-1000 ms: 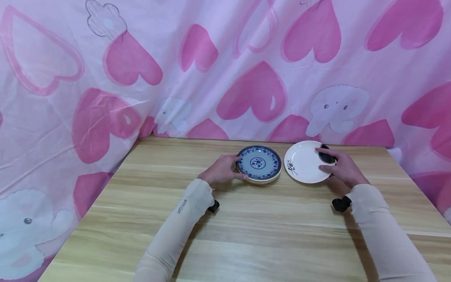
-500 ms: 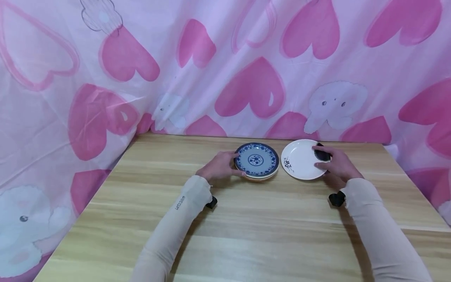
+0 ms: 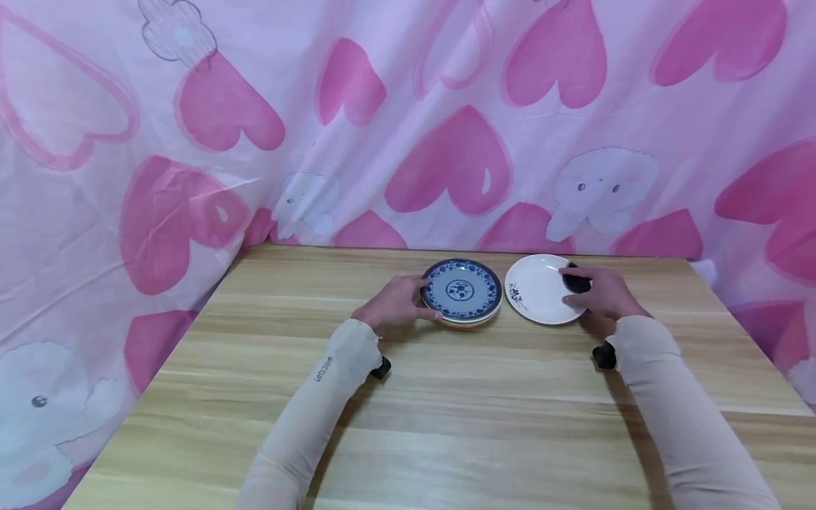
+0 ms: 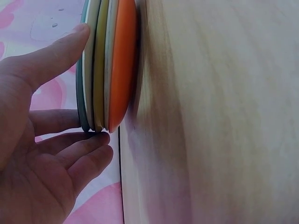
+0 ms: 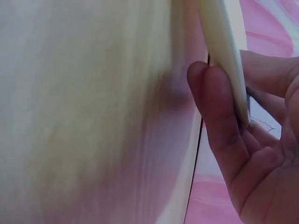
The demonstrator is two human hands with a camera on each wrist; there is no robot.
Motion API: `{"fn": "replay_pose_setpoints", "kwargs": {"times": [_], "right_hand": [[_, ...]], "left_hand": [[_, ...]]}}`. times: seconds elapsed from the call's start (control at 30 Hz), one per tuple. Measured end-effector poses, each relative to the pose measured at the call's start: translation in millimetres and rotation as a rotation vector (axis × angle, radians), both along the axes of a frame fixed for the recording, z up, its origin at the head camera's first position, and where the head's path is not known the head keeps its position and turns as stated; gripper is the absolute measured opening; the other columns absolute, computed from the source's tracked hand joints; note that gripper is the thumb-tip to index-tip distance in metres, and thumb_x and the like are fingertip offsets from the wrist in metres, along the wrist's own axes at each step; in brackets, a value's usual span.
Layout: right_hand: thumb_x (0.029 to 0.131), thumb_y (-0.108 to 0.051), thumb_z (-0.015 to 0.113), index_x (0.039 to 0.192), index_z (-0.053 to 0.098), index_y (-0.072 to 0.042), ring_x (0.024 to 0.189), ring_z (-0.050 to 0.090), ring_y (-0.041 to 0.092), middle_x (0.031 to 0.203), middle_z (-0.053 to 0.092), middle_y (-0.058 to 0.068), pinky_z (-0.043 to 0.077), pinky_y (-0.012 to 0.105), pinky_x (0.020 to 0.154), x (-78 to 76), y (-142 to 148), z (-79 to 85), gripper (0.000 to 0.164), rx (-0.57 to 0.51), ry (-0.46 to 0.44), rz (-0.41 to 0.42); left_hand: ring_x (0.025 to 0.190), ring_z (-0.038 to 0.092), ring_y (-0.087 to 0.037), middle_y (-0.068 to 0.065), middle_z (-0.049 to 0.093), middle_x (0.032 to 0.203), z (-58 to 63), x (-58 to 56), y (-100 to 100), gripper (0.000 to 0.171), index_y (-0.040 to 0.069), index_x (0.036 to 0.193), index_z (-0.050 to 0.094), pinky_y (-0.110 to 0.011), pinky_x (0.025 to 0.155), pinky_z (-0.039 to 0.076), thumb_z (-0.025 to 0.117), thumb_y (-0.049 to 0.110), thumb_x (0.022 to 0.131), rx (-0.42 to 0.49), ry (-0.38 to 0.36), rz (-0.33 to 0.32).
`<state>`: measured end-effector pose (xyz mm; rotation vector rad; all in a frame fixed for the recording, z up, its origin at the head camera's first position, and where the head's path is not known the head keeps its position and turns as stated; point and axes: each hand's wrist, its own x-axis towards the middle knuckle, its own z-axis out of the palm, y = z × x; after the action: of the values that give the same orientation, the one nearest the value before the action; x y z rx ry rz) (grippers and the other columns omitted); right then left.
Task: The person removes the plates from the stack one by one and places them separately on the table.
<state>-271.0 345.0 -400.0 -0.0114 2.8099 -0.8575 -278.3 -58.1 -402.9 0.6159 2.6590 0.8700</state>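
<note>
Stack of plates (image 4: 100,70) sits just right of centre in the head view, blue-patterned plate (image 3: 460,290) on top, orange plate (image 4: 123,65) at the very bottom. The left hand (image 3: 394,300) is at its left edge, thumb and fingers spread, just touching. Right next to it there's a white plate (image 3: 538,292), and the right hand (image 3: 608,293) is pinching that one's right side, fingertips tucked underneath. Wood-look table (image 3: 472,418) below, pink heart cloth (image 3: 287,85) filling the upper frame.
</note>
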Motion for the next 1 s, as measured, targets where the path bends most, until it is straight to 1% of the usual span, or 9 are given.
{"fn": "replay_pose_setpoints", "kwargs": {"times": [0.07, 0.13, 0.23, 0.33, 0.47, 0.57, 0.7, 0.8, 1.0], "right_hand": [[0.088, -0.017, 0.075, 0.152, 0.044, -0.012, 0.127, 0.036, 0.047, 0.155, 0.028, 0.038, 0.044, 0.049, 0.098, -0.6, -1.6, 0.0, 0.071, -0.004, -0.012, -0.005], [0.089, -0.017, 0.075, 0.152, 0.043, -0.011, 0.13, 0.035, 0.048, 0.155, 0.027, 0.039, 0.043, 0.053, 0.103, -1.1, -2.4, -0.8, 0.071, -0.003, -0.025, -0.01], [0.089, -0.016, 0.074, 0.152, 0.042, -0.01, 0.132, 0.033, 0.05, 0.155, 0.025, 0.04, 0.038, 0.06, 0.111, -0.4, -3.1, -2.1, 0.071, -0.011, -0.045, -0.014], [0.09, -0.015, 0.073, 0.152, 0.041, -0.01, 0.131, 0.033, 0.051, 0.154, 0.024, 0.04, 0.033, 0.064, 0.115, -0.3, -2.7, -3.9, 0.071, -0.009, -0.059, -0.012], [0.09, -0.017, 0.073, 0.152, 0.041, -0.01, 0.131, 0.033, 0.051, 0.155, 0.024, 0.04, 0.03, 0.066, 0.116, -1.0, -1.3, -5.1, 0.07, -0.002, -0.067, -0.006], [0.09, -0.019, 0.073, 0.152, 0.042, -0.009, 0.129, 0.035, 0.051, 0.154, 0.026, 0.039, 0.031, 0.067, 0.115, -1.4, -0.2, -5.2, 0.069, 0.009, -0.074, -0.001], [0.09, -0.023, 0.074, 0.151, 0.043, -0.007, 0.125, 0.038, 0.049, 0.153, 0.029, 0.039, 0.037, 0.064, 0.112, -2.5, 0.3, -4.8, 0.07, 0.03, -0.097, -0.002], [0.091, -0.025, 0.074, 0.151, 0.042, -0.006, 0.126, 0.038, 0.048, 0.154, 0.03, 0.037, 0.039, 0.063, 0.112, -3.2, -0.3, -3.7, 0.071, 0.046, -0.116, -0.005], [0.09, -0.027, 0.075, 0.149, 0.045, -0.005, 0.129, 0.035, 0.05, 0.154, 0.029, 0.038, 0.036, 0.065, 0.113, -2.1, -2.8, 1.2, 0.069, 0.096, -0.128, -0.006]], "left_hand": [[0.145, 0.043, -0.021, -0.007, 0.044, 0.159, -0.9, 0.2, -0.9, 0.092, 0.009, 0.154, 0.038, -0.04, 0.123, 0.034, 0.081, 0.046, 0.082, 0.004, -0.007, 0.004], [0.146, 0.042, -0.021, -0.007, 0.043, 0.159, -2.4, 0.3, -1.4, 0.092, 0.009, 0.154, 0.037, -0.039, 0.123, 0.034, 0.081, 0.046, 0.082, 0.009, -0.016, 0.004], [0.143, 0.045, -0.019, -0.008, 0.043, 0.159, -4.3, 0.2, -1.4, 0.092, 0.009, 0.154, 0.037, -0.039, 0.123, 0.035, 0.081, 0.046, 0.082, 0.02, -0.02, -0.004], [0.14, 0.047, -0.019, -0.008, 0.045, 0.158, -5.1, -0.2, -1.1, 0.092, 0.008, 0.154, 0.038, -0.039, 0.122, 0.036, 0.081, 0.046, 0.082, 0.019, -0.013, -0.007], [0.141, 0.047, -0.019, -0.008, 0.045, 0.158, -4.5, -0.3, -0.4, 0.092, 0.008, 0.154, 0.038, -0.039, 0.122, 0.036, 0.081, 0.045, 0.082, 0.018, -0.011, -0.005], [0.141, 0.048, -0.019, -0.008, 0.045, 0.158, -3.5, 0.4, -0.4, 0.092, 0.008, 0.154, 0.038, -0.039, 0.122, 0.036, 0.081, 0.045, 0.082, 0.021, -0.015, -0.005], [0.136, 0.05, -0.018, -0.009, 0.046, 0.157, -2.8, 1.6, -0.7, 0.091, 0.008, 0.154, 0.038, -0.039, 0.121, 0.038, 0.081, 0.045, 0.082, 0.024, -0.016, -0.006], [0.133, 0.051, -0.017, -0.008, 0.046, 0.157, -2.7, 2.3, -0.6, 0.091, 0.009, 0.154, 0.038, -0.039, 0.12, 0.038, 0.081, 0.045, 0.082, 0.02, -0.016, -0.005], [0.132, 0.051, -0.017, -0.007, 0.046, 0.158, -0.9, 3.5, -0.4, 0.092, 0.01, 0.155, 0.037, -0.039, 0.12, 0.039, 0.08, 0.046, 0.083, 0.005, -0.03, 0.0]]}}
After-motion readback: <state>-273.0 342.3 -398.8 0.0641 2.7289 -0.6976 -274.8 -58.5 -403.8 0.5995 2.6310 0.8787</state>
